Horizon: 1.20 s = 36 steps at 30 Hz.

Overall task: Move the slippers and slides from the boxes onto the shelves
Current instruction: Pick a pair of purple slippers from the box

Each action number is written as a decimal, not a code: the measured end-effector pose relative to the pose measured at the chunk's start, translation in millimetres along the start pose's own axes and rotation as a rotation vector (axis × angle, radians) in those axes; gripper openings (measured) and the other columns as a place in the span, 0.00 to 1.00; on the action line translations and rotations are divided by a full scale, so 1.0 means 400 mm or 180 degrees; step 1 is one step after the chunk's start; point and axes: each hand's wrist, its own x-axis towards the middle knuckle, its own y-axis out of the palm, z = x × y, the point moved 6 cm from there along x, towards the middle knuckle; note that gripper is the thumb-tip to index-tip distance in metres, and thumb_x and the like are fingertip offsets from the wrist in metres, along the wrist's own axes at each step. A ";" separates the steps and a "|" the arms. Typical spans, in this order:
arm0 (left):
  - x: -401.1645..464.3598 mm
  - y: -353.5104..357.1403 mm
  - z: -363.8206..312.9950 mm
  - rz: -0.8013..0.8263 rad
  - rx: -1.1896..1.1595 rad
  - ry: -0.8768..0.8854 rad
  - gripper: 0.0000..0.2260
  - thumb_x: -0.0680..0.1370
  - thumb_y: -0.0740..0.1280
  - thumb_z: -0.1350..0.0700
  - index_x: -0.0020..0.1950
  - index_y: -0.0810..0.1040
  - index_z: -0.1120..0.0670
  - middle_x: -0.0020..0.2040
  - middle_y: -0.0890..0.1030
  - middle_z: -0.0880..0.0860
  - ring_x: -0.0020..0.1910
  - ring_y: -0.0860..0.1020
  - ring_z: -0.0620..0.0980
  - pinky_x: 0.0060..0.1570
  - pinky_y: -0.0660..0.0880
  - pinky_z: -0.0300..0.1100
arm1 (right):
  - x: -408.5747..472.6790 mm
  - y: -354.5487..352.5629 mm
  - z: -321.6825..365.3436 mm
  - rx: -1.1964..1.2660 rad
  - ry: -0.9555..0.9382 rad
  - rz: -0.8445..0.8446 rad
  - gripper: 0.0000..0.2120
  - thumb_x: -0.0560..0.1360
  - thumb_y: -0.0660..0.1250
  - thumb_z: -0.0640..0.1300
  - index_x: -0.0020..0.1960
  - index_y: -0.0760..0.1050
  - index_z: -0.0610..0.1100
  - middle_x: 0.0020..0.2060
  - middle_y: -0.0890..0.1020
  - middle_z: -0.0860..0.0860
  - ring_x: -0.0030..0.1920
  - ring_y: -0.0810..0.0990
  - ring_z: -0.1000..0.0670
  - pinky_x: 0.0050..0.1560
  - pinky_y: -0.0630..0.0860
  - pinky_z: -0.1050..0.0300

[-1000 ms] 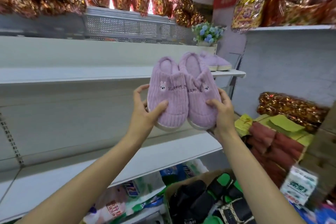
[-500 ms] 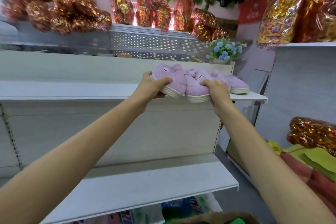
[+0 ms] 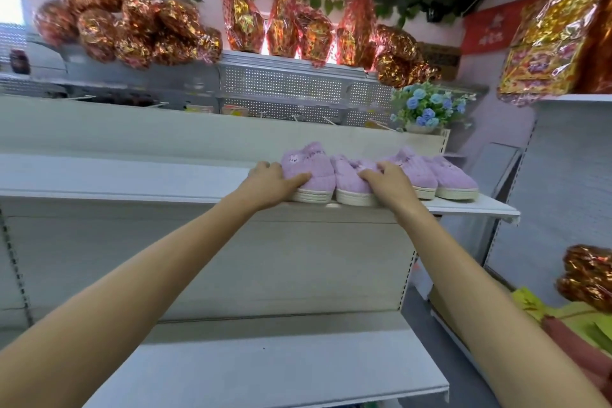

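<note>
— Looking at the upper shelf (image 3: 132,175): where do the slippers sit against your hands?

— My left hand (image 3: 268,180) grips the left purple slipper (image 3: 309,172), thumb across its top, fingers curled at its outer side. My right hand (image 3: 385,180) rests on the right slipper (image 3: 349,180) of the pair, fingers curled over its top. Both soles touch the shelf at its front edge.

— What about room around them?

— Just beside my right hand stands a second purple pair (image 3: 437,175), near the shelf's right end. To the left the board runs bare and long. Behind rises the back panel (image 3: 198,132); above it a pot of blue flowers (image 3: 427,106). The lower shelf (image 3: 281,371) lies well apart, below my forearms.
</note>
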 end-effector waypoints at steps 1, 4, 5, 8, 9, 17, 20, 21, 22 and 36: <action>0.008 0.005 0.008 -0.0006 -0.0033 0.0074 0.32 0.78 0.60 0.33 0.67 0.73 0.59 0.66 0.76 0.61 0.64 0.74 0.60 0.63 0.71 0.51 | 0.004 0.004 -0.009 -0.0165 -0.0066 0.0033 0.10 0.75 0.66 0.51 0.46 0.72 0.44 0.44 0.75 0.48 0.49 0.72 0.45 0.50 0.69 0.52; 0.033 0.016 0.008 0.0001 0.0042 0.0138 0.30 0.79 0.60 0.34 0.66 0.73 0.57 0.64 0.79 0.59 0.60 0.77 0.59 0.58 0.73 0.49 | 0.017 0.011 -0.013 -0.0242 -0.0187 0.0094 0.10 0.76 0.66 0.50 0.48 0.74 0.42 0.45 0.76 0.47 0.50 0.73 0.46 0.49 0.67 0.52; 0.041 0.019 0.000 -0.0003 0.0117 0.0160 0.29 0.79 0.60 0.34 0.66 0.74 0.57 0.64 0.79 0.59 0.60 0.77 0.59 0.58 0.73 0.49 | 0.025 0.014 -0.012 -0.0245 -0.0189 0.0115 0.10 0.76 0.67 0.49 0.45 0.74 0.41 0.42 0.76 0.47 0.48 0.74 0.45 0.46 0.66 0.52; 0.065 0.032 -0.021 -0.0020 0.0323 0.0190 0.27 0.80 0.60 0.36 0.62 0.75 0.59 0.61 0.80 0.60 0.58 0.77 0.60 0.53 0.71 0.48 | 0.053 0.021 -0.016 -0.0295 -0.0130 0.0180 0.11 0.76 0.66 0.48 0.47 0.74 0.39 0.42 0.76 0.45 0.48 0.74 0.44 0.45 0.66 0.52; 0.072 0.035 -0.025 -0.0031 0.0379 0.0195 0.26 0.80 0.59 0.36 0.60 0.75 0.59 0.60 0.80 0.61 0.58 0.77 0.60 0.52 0.70 0.47 | 0.061 0.022 -0.019 -0.0321 -0.0108 0.0191 0.12 0.77 0.66 0.49 0.50 0.75 0.39 0.45 0.77 0.45 0.49 0.74 0.44 0.47 0.66 0.52; 0.105 0.042 -0.038 0.0064 0.0599 0.0304 0.27 0.80 0.59 0.36 0.62 0.75 0.58 0.61 0.80 0.61 0.59 0.77 0.59 0.51 0.69 0.46 | 0.097 0.024 -0.023 -0.0664 -0.0132 0.0176 0.16 0.76 0.66 0.45 0.34 0.64 0.43 0.30 0.68 0.48 0.40 0.70 0.43 0.34 0.59 0.51; 0.106 0.037 -0.027 0.0044 0.0606 0.0334 0.27 0.80 0.59 0.35 0.62 0.76 0.58 0.61 0.80 0.60 0.59 0.77 0.59 0.51 0.69 0.46 | 0.098 0.025 -0.026 -0.0624 -0.0110 0.0080 0.17 0.76 0.66 0.43 0.33 0.61 0.45 0.29 0.66 0.49 0.39 0.68 0.44 0.30 0.57 0.55; 0.106 0.036 -0.022 0.0048 0.0604 0.0330 0.27 0.80 0.59 0.35 0.62 0.75 0.57 0.61 0.80 0.59 0.59 0.77 0.59 0.51 0.70 0.46 | 0.097 0.027 -0.029 -0.0597 -0.0101 0.0059 0.17 0.76 0.66 0.43 0.33 0.61 0.45 0.29 0.67 0.49 0.39 0.68 0.43 0.30 0.57 0.54; 0.105 0.034 -0.017 0.0057 0.0597 0.0320 0.27 0.79 0.59 0.34 0.61 0.75 0.57 0.61 0.80 0.59 0.59 0.77 0.59 0.52 0.70 0.47 | 0.096 0.028 -0.032 -0.0590 -0.0056 0.0043 0.17 0.76 0.66 0.43 0.33 0.62 0.44 0.29 0.68 0.48 0.39 0.69 0.43 0.30 0.57 0.53; -0.181 -0.181 0.131 -0.1031 -0.1012 0.1556 0.12 0.78 0.71 0.52 0.61 0.80 0.46 0.56 0.83 0.39 0.56 0.80 0.40 0.60 0.76 0.43 | -0.214 0.168 0.245 0.0153 -0.2162 0.0049 0.17 0.74 0.70 0.41 0.63 0.78 0.44 0.57 0.82 0.53 0.59 0.78 0.54 0.63 0.73 0.59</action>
